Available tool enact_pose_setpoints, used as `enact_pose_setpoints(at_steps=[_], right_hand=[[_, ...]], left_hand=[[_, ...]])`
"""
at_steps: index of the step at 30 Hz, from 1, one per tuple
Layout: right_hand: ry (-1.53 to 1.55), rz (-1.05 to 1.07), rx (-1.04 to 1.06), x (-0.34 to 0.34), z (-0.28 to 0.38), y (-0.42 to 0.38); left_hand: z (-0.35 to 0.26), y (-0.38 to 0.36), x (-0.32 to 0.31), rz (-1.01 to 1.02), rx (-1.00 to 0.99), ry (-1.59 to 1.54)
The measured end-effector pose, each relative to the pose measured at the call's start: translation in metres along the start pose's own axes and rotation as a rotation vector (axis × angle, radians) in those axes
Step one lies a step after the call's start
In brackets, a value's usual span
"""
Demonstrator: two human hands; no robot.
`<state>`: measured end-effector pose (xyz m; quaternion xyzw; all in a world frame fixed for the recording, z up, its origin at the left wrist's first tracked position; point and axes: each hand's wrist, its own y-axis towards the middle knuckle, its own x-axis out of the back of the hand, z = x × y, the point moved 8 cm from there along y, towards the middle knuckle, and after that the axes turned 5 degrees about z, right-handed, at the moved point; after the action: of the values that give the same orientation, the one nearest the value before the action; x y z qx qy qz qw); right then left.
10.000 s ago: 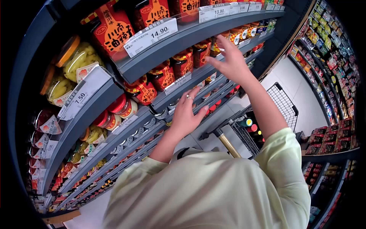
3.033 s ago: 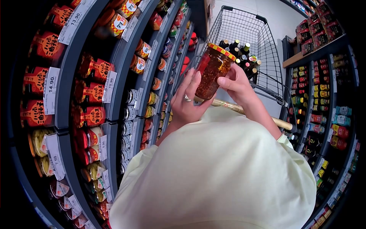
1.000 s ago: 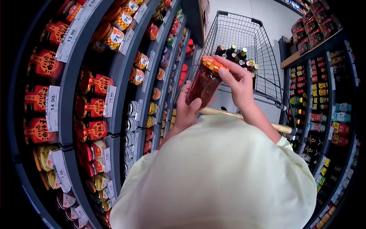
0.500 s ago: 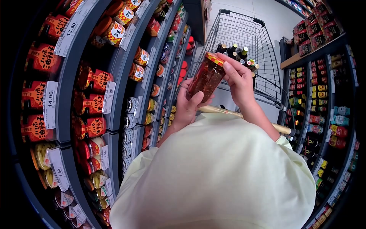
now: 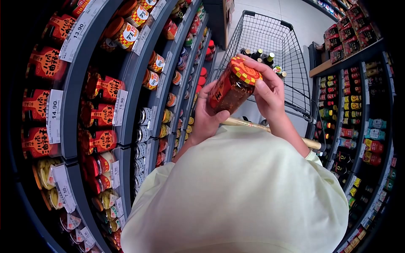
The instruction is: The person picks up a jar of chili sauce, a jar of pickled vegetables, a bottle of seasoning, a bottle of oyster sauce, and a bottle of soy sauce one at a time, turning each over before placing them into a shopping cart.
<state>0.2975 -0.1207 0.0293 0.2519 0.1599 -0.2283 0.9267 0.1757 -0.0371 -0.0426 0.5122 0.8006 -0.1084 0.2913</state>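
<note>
A person in a pale yellow top (image 5: 236, 198) stands in a shop aisle and holds a jar of chilli sauce (image 5: 230, 89) up in front of the chest, with both hands closed on it. The left hand (image 5: 205, 114) cups the glass from underneath and behind, at about seven o'clock from the jar, its thumb lying across the lower front of the glass. The right hand (image 5: 270, 93) wraps the upper end from the three o'clock side, fingertips (image 5: 247, 60) curled over the rim of the red and yellow chequered lid (image 5: 246, 71). The jar is tilted, lid end pointing up toward one o'clock, and dark red flaked contents show through the glass beside an orange label.

Just beyond the jar, at twelve o'clock, stands a wire shopping cart (image 5: 278, 38); a cluster of dark bottles (image 5: 263, 57) with coloured caps stands inside it. The cart's wooden push bar (image 5: 310, 142) runs below the hands, close to the person's body.

At nine o'clock curved grey shelves (image 5: 78, 76) carry rows of red-labelled jars (image 5: 105, 114), with white price tags (image 5: 54, 116) reading 13.90 and 14.90 along the edges. Lower down sit jars of yellow pickles (image 5: 44, 173). At three o'clock another rack (image 5: 358, 97) holds small bottles and packets.
</note>
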Motion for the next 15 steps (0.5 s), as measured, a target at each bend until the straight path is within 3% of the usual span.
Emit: enact_pose_setpoints(at_steps=[15], right_hand=[[-0.038,0.027,-0.106,-0.0009,0.0060,0.0001]], left_hand=[[-0.0081,0.0000,-0.0082,0.035,-0.016,-0.174]])
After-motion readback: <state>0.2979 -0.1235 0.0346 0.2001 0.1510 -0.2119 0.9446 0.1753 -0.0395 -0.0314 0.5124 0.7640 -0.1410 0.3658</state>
